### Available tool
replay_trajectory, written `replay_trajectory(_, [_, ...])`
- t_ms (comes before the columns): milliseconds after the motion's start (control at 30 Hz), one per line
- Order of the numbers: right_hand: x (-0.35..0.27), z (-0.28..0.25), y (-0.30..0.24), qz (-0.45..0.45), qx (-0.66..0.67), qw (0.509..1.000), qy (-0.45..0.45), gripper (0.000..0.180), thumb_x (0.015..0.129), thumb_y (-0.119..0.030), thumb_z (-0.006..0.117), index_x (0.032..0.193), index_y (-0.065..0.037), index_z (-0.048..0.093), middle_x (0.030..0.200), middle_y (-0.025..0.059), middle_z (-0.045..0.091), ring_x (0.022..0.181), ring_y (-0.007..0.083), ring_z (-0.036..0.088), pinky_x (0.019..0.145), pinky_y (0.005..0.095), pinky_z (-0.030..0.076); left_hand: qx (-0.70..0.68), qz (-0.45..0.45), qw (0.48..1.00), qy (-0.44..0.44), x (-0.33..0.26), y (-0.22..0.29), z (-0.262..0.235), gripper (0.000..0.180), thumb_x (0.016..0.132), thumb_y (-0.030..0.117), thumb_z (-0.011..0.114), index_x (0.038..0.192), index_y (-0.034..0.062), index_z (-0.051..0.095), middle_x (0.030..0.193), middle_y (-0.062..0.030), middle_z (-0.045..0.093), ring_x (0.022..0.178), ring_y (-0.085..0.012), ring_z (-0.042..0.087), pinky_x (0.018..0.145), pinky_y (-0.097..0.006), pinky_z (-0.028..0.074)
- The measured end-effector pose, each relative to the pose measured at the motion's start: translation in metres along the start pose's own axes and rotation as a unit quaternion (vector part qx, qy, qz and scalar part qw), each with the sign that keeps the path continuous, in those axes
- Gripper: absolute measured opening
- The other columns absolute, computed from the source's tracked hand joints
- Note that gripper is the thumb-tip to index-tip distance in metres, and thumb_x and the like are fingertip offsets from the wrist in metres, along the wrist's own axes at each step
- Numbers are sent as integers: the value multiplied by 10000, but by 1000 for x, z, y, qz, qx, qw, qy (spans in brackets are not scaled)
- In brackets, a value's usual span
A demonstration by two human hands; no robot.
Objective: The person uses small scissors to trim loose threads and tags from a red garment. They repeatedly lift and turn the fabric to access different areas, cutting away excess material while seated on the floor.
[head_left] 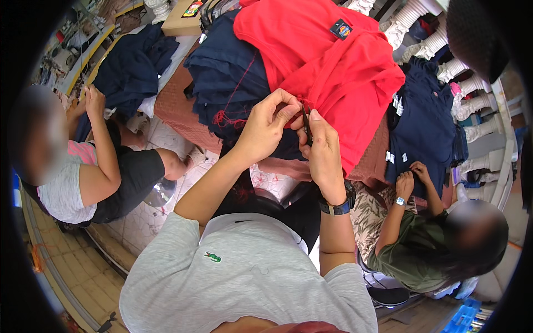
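Note:
A red garment (338, 72) with a small dark label lies spread over a stack of folded navy garments (225, 69) in front of me. At its near edge my left hand (264, 126) is closed, pinching a bit of red thread or cloth between thumb and fingers; the exact piece is too small to tell. My right hand (323, 150) grips dark thread snips (306, 121), their blades pointing up at the red edge right beside my left fingertips. Loose red threads (225, 118) trail over the navy stack to the left.
A brown cloth (180, 105) covers the table under the stack. One person sits at the left near a dark garment (130, 66). Another, at the right, handles navy garments (425, 111). White balusters (477, 105) line the right side, and thread scraps dot the tiled floor (133, 222).

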State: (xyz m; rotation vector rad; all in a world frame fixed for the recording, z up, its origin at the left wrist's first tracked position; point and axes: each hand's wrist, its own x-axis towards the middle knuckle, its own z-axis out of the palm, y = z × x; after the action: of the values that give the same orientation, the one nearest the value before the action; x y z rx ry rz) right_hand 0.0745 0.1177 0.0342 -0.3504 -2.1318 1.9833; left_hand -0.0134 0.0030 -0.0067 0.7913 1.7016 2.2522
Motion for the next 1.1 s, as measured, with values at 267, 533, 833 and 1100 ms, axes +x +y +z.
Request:
replay_trajectory(267, [13, -7, 2, 18, 17, 999, -24, 456, 1092, -342, 418, 843, -13, 612, 625, -38, 420, 555, 54, 370, 496, 257, 300, 13, 10, 999, -37, -2, 2, -3, 114, 1034, 126, 585, 1004, 17, 580, 955, -10, 604, 875, -80, 547, 831, -250, 470])
replay_trajectory(533, [12, -15, 6, -2, 11, 1000, 20, 447, 1074, -324, 487, 726, -45, 505, 604, -34, 399, 534, 55, 348, 485, 272, 271, 245, 163, 930, -218, -4, 22, -27, 88, 955, 60, 633, 915, -5, 590, 971, -54, 582, 883, -157, 578, 803, -284, 477])
replay_trajectory(833, [31, 2, 2, -175, -70, 968, 163, 230, 924, -119, 737, 1065, 49, 668, 796, -13, 603, 648, 33, 436, 558, 214, 370, 318, 166, 933, 28, 52, 44, -8, 160, 977, 121, 623, 1067, -11, 636, 968, -66, 616, 766, -127, 587, 697, -269, 484])
replay_trajectory(1100, [16, -11, 2, -161, -11, 982, 97, 203, 905, -28, 745, 1089, 23, 677, 893, -20, 631, 705, 18, 517, 634, 188, 448, -12, 122, 992, -3, 38, 32, -18, 166, 1043, 196, 573, 1023, 32, 577, 999, -67, 638, 837, -118, 593, 744, -262, 503])
